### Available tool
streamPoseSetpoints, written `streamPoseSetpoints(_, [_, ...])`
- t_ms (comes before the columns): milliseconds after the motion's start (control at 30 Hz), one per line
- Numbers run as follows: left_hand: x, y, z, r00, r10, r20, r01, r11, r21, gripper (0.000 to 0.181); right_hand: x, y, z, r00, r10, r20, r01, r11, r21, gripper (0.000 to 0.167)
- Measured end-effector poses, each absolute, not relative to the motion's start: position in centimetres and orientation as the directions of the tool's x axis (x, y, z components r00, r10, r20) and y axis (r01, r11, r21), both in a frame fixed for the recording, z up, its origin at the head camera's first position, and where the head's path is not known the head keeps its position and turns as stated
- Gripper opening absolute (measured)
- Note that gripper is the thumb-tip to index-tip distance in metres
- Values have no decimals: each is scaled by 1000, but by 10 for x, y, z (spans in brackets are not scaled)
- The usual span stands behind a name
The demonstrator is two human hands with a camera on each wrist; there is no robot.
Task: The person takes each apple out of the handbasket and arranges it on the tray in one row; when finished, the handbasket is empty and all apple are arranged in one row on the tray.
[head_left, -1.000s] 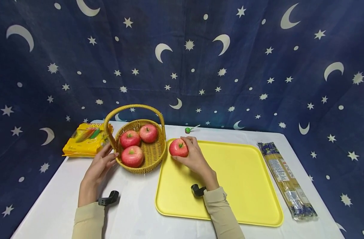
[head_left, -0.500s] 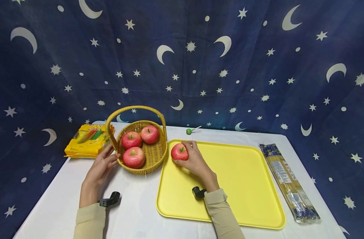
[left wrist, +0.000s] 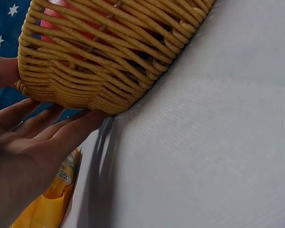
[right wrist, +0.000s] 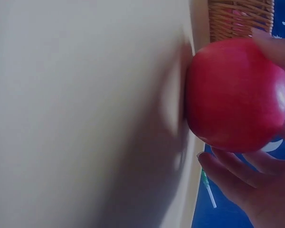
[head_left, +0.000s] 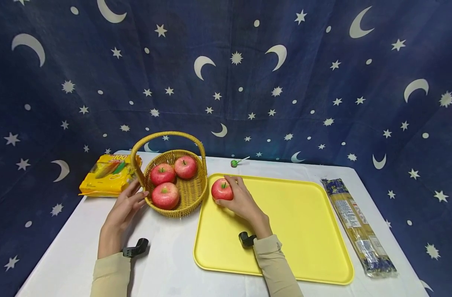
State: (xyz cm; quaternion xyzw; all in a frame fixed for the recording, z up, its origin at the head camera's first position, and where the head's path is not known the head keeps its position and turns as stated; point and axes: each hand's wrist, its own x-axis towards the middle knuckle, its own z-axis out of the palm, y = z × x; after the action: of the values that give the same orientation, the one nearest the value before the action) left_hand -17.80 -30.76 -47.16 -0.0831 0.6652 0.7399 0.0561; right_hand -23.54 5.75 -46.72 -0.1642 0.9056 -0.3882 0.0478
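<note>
In the head view my right hand holds a red apple by its sides, over the left end of a yellow tray. Seen from the right wrist, the apple sits against the tray surface, thumb on one side and fingers on the other. My left hand grips the left side of a wicker basket, its thumb at the rim. Fingers of that hand reach along the basket's underside in the left wrist view. Inside the basket lie three red apples, and its handle stands upright.
A yellow snack packet lies behind the basket's left side. Near the table's back edge is a green lollipop. To the tray's right lies a long clear pack of noodles. A dark blue starry cloth hangs behind the table.
My right hand has come down slightly with the apple onto the tray's left end. The left hand keeps its place at the basket. The head view has shifted a little.
</note>
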Motion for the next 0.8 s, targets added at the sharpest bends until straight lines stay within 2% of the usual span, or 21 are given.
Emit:
streamPoseSetpoints(533, [-177,-309,-472,-983,-26,-180,-176,-113,978,83,-231,58,-446,-897,-316,308,-437,538,-721,62])
streamPoseSetpoints(800, [-178,-309,-474,-984,-25,-178,-173,-122,977,82,-231,43,-439,-847,-375,377,-525,485,-699,60])
